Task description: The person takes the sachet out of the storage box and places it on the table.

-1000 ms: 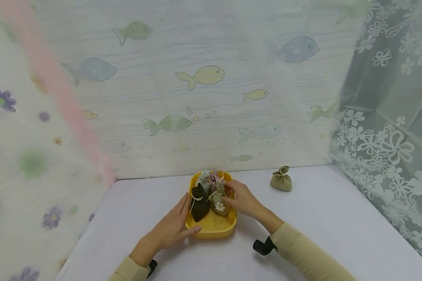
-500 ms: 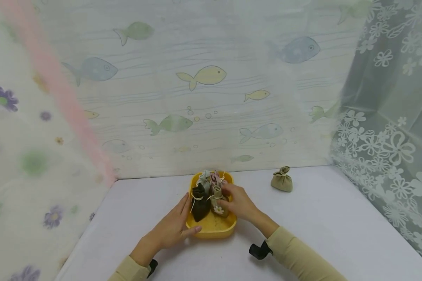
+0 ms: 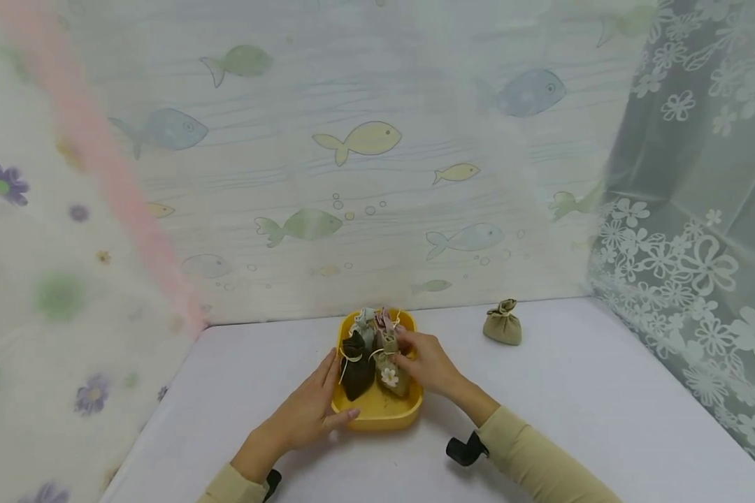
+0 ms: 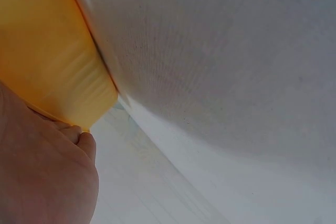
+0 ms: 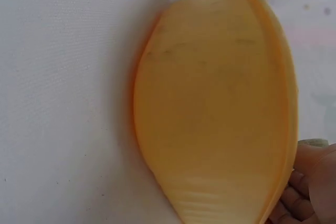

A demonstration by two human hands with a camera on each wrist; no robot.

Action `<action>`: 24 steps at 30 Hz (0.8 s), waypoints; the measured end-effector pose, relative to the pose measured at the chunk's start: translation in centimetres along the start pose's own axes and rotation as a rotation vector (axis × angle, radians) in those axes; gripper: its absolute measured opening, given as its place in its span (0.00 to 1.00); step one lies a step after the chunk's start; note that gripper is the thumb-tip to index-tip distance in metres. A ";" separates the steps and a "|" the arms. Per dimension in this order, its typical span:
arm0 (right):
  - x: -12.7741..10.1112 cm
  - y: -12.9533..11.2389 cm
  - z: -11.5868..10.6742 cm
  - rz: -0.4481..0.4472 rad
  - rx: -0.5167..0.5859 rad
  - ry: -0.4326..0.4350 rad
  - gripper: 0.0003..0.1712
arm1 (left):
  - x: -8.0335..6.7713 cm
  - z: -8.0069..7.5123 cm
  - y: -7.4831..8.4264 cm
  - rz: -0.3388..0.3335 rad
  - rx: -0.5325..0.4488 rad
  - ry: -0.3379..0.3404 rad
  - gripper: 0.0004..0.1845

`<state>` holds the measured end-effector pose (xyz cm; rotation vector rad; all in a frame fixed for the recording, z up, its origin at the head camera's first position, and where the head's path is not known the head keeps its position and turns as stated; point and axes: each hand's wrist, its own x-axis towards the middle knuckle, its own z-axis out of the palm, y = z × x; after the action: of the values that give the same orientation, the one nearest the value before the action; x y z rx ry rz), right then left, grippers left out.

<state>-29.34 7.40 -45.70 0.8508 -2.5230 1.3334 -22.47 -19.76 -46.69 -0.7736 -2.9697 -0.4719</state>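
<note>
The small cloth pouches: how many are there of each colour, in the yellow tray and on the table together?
Dark brown pouch: 1
Tan pouch with a white flower: 1
Pale grey-green pouch: 1
Pink pouch: 1
Plain tan pouch on the table: 1
Total: 5 pouches, 4 in the yellow tray and 1 outside it.

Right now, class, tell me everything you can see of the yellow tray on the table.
The yellow plastic-looking tray is shallow with rounded corners and a raised rim. It sits flat on the white table, near the fish-patterned back wall. Several small drawstring pouches stand inside it. The left hand rests against its near left rim; the right hand reaches in over its right side, touching a pouch.
</note>
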 end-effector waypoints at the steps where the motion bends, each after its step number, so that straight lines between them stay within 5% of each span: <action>1: 0.0 -0.1 -0.1 0.004 0.007 0.000 0.12 | 0.0 0.0 0.0 -0.001 -0.003 0.001 0.56; 24: 0.8 -2.6 -4.3 -0.096 0.083 0.070 0.11 | 0.0 0.0 0.0 -0.014 -0.003 -0.018 0.56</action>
<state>-29.06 9.40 -41.01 0.9126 -2.3580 1.4203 -22.49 -19.76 -46.72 -0.7625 -2.9939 -0.4728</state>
